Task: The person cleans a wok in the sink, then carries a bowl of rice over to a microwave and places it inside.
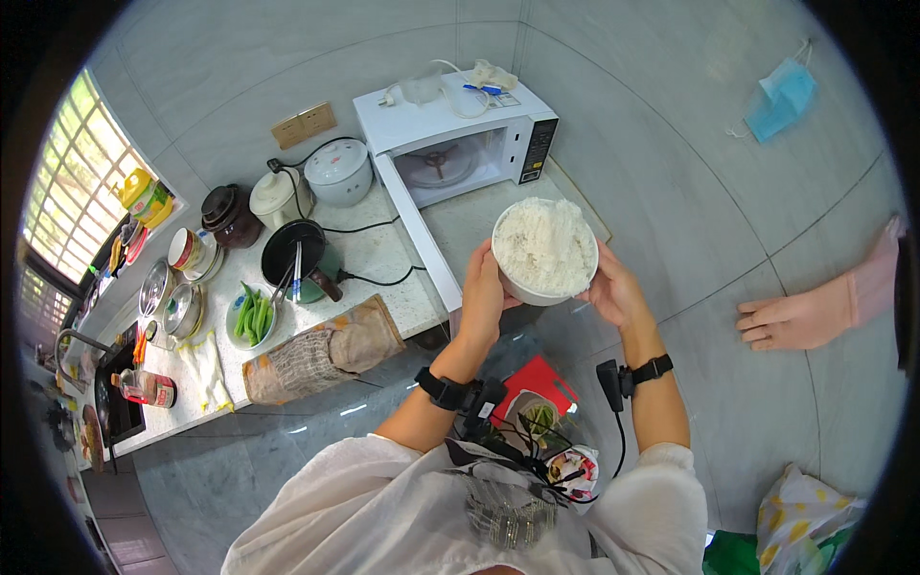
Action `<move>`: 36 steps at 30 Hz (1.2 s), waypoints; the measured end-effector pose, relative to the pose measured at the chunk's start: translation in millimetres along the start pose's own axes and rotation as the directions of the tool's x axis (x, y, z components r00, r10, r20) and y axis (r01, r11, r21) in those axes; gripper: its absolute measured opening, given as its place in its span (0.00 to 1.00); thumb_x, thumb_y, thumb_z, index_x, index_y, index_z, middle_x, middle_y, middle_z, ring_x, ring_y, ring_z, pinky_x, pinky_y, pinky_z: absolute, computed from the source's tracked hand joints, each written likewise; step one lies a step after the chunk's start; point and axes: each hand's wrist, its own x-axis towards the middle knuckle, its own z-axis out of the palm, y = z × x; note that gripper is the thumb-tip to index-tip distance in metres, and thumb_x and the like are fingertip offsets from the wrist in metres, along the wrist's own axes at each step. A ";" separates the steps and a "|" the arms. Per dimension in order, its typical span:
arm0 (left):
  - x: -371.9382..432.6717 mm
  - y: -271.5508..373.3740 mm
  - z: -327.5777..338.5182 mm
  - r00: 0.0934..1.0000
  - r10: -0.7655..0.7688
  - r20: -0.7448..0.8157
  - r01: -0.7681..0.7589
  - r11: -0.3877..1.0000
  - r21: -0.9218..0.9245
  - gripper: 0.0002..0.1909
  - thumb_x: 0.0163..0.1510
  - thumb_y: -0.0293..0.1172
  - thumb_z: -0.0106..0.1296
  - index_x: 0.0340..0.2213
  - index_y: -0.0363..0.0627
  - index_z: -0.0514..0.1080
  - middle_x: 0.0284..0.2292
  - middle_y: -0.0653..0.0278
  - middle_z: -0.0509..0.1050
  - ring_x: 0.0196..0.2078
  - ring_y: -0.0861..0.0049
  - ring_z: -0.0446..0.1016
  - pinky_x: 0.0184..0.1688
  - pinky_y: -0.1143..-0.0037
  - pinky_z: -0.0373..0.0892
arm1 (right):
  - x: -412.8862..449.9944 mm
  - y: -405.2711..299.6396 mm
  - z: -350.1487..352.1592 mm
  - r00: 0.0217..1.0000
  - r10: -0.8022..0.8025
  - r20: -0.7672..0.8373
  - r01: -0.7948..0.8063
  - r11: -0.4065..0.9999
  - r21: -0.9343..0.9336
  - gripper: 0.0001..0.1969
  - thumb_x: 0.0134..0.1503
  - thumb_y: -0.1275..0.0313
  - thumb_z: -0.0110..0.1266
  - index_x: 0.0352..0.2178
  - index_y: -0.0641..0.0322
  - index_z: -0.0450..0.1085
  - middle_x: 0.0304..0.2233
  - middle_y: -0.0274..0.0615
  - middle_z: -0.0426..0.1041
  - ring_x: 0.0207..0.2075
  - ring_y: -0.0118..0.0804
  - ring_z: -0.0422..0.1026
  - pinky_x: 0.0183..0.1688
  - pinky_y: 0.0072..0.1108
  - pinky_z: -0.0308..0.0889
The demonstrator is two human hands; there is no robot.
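A white bowl (535,296) heaped with cooked white rice (546,244) is held up between both hands. My left hand (483,291) grips its left side, and my right hand (611,291) supports the lower right side. Beyond the bowl stands a white microwave oven (445,122) on the counter. Its door (417,230) is swung out to the left of the bowl, and a glass turntable (440,169) shows inside. The undersides of the bowl and some fingers are hidden.
Left of the microwave stand a lidded white pot (339,172), a dark pot (295,251) with chopsticks, and a dish of green pods (253,316). A folded cloth (323,352) lies along the counter edge. A pink rubber glove (805,320) and blue mask (782,99) hang on the right wall.
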 end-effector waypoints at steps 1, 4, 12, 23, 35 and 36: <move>0.8 1.9 2.4 1.000 -0.014 0.020 0.013 1.000 0.012 0.23 0.57 0.42 0.31 0.52 0.48 0.54 0.42 0.61 0.67 0.27 0.77 0.71 0.31 0.76 0.70 | -0.2 -1.8 -4.3 1.000 -0.015 0.020 0.014 1.000 0.009 0.25 0.59 0.60 0.38 0.58 0.49 0.49 0.52 0.37 0.60 0.51 0.35 0.62 0.42 0.39 0.64; 6.0 11.9 10.1 0.995 -0.036 0.095 0.031 0.998 0.059 0.23 0.57 0.42 0.31 0.52 0.48 0.54 0.43 0.61 0.66 0.27 0.74 0.71 0.31 0.76 0.70 | 0.1 -8.4 -13.8 0.999 -0.023 0.031 0.022 0.999 0.030 0.25 0.59 0.59 0.39 0.57 0.48 0.50 0.51 0.35 0.62 0.49 0.33 0.63 0.41 0.37 0.64; 18.7 13.5 42.3 0.996 -0.007 0.087 0.013 0.997 -0.070 0.22 0.56 0.40 0.31 0.51 0.48 0.55 0.42 0.60 0.64 0.29 0.68 0.73 0.31 0.73 0.72 | 12.6 -49.3 -21.4 1.000 -0.014 0.005 0.013 0.999 0.045 0.24 0.59 0.62 0.40 0.56 0.50 0.52 0.49 0.37 0.62 0.46 0.35 0.66 0.40 0.38 0.68; 33.2 12.8 20.4 0.993 -0.041 0.109 0.043 0.999 -0.017 0.24 0.57 0.42 0.30 0.52 0.44 0.56 0.45 0.58 0.64 0.34 0.64 0.73 0.30 0.70 0.74 | 20.8 -42.6 -30.7 0.989 0.037 0.146 -0.059 0.987 0.152 0.24 0.57 0.67 0.41 0.55 0.58 0.51 0.50 0.47 0.62 0.49 0.43 0.66 0.46 0.45 0.64; 42.8 33.0 -4.6 0.992 -0.051 0.114 0.046 0.998 0.046 0.26 0.56 0.45 0.32 0.53 0.46 0.56 0.48 0.59 0.62 0.34 0.58 0.72 0.33 0.65 0.72 | 25.5 -41.4 4.5 0.992 0.046 0.120 -0.054 0.996 0.065 0.30 0.51 0.75 0.42 0.56 0.50 0.45 0.51 0.45 0.56 0.47 0.46 0.65 0.41 0.52 0.65; 43.9 33.1 -6.1 0.992 -0.053 0.110 0.049 0.998 0.042 0.26 0.56 0.45 0.33 0.53 0.46 0.56 0.48 0.59 0.62 0.34 0.58 0.72 0.33 0.65 0.72 | 27.0 -41.2 6.4 0.991 0.052 0.122 -0.060 0.996 0.060 0.30 0.51 0.75 0.42 0.56 0.50 0.45 0.51 0.45 0.56 0.47 0.46 0.65 0.41 0.52 0.65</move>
